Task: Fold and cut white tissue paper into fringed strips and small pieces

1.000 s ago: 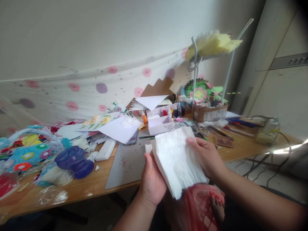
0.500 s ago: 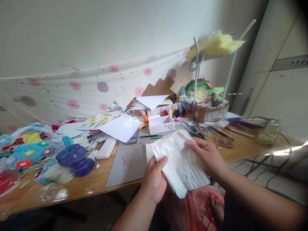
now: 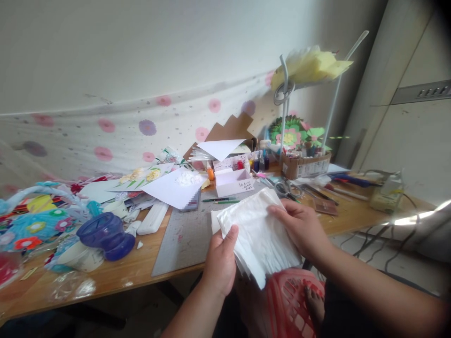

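A stack of thin white tissue sheets (image 3: 259, 239) is held in both hands just in front of the wooden table's near edge. My left hand (image 3: 220, 260) pinches the stack's near left edge, thumb on top. My right hand (image 3: 299, 227) grips its right side with fingers laid over the top sheet. The stack tilts down toward me, its lower corner hanging over a red plastic basket (image 3: 289, 300) at my lap.
A grey cutting mat (image 3: 186, 234) lies on the table (image 3: 116, 274) behind the stack. A white box (image 3: 234, 182), scissors (image 3: 287, 188), pens, glue bottles and a cardboard tray stand behind. A blue cup (image 3: 105, 230) and craft flowers crowd the left. A wire stand (image 3: 285, 94) holds yellow paper.
My left thumb has come over the top of the stack's left edge, and the stack has flattened and turned slightly. My right hand stays on its right side.
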The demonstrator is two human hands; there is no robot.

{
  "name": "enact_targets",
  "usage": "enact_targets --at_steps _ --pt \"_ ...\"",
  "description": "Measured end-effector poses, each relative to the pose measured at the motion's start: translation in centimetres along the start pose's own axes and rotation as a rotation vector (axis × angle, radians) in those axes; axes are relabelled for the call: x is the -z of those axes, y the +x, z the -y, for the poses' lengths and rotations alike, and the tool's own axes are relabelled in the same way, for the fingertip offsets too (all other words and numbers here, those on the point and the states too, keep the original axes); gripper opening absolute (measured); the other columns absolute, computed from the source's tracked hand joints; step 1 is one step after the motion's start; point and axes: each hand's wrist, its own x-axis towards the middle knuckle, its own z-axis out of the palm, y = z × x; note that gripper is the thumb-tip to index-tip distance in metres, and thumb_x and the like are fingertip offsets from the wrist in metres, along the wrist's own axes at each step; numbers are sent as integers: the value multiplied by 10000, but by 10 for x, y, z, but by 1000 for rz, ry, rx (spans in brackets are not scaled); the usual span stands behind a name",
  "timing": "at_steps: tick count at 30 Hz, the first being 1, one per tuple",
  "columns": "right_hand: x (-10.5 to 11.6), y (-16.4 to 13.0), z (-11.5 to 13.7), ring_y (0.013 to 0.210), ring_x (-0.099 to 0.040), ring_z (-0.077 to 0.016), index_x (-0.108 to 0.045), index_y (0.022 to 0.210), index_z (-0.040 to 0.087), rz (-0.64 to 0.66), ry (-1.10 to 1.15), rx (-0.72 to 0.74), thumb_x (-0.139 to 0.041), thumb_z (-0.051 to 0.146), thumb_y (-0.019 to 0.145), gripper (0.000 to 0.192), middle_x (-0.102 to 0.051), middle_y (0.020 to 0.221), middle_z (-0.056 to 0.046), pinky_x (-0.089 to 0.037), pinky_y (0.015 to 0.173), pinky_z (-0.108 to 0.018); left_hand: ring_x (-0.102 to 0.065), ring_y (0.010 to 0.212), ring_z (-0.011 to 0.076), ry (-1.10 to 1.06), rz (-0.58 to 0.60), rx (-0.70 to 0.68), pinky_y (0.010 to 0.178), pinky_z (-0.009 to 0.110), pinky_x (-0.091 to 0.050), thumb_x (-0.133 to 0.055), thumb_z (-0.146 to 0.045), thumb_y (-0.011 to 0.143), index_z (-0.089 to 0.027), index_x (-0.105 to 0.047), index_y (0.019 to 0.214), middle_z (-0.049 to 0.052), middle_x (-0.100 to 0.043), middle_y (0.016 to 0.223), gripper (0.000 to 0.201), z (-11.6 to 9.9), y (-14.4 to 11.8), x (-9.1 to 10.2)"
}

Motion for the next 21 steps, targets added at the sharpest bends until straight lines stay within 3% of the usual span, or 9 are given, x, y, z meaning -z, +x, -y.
enact_targets --at_steps 4,7,10,13,17,21 --pt "2 5 -1 603 -533 -146 -590 725 193 22 219 -33 -733 367 624 247 -587 652 9 -417 552 -242 -605 1001 293 15 -5 51 927 424 -411 -643 -313 747 -124 -629 1062 136 -686 999 368 -12 1 5" --pt "5 7 0 697 -595 -170 -566 986 220 288 430 -139 -745 333 624 420 -639 770 -2 -462 645 -286 -601 1005 299 18 -4 89 920 431 -418 -642 -318 750 -110 -636 1037 152 -680 1007 355 -19 0 8" --pt "5 6 0 686 -608 -179 -632 901 168 477 401 -244 -712 361 659 320 -667 774 -31 -463 653 -296 -590 1023 292 46 32 108 912 420 -423 -613 -309 775 -112 -630 1045 155 -667 1040 334 -21 -2 10" --pt "1 4 0 567 -572 -156 -641 707 146 427 271 -248 -674 425 681 282 -646 638 -15 -439 555 -261 -598 1004 288 106 28 104 891 408 -432 -614 -323 771 -132 -621 1082 142 -669 1039 365 -22 -6 15" --pt "-6 2 2 596 -564 -154 -635 794 156 454 220 -137 -650 436 702 295 -639 675 -7 -437 550 -247 -614 947 288 361 -2 -22 833 368 -452 -628 -323 750 -171 -663 1028 97 -695 977 319 -18 -13 20" --pt "-6 -3 2 587 -550 -162 -625 636 165 397 -10 106 -566 392 766 269 -619 610 -14 -430 558 -259 -608 932 264 570 120 -162 833 312 -436 -630 -207 738 -223 -707 918 43 -707 919 196 -7 -22 29"
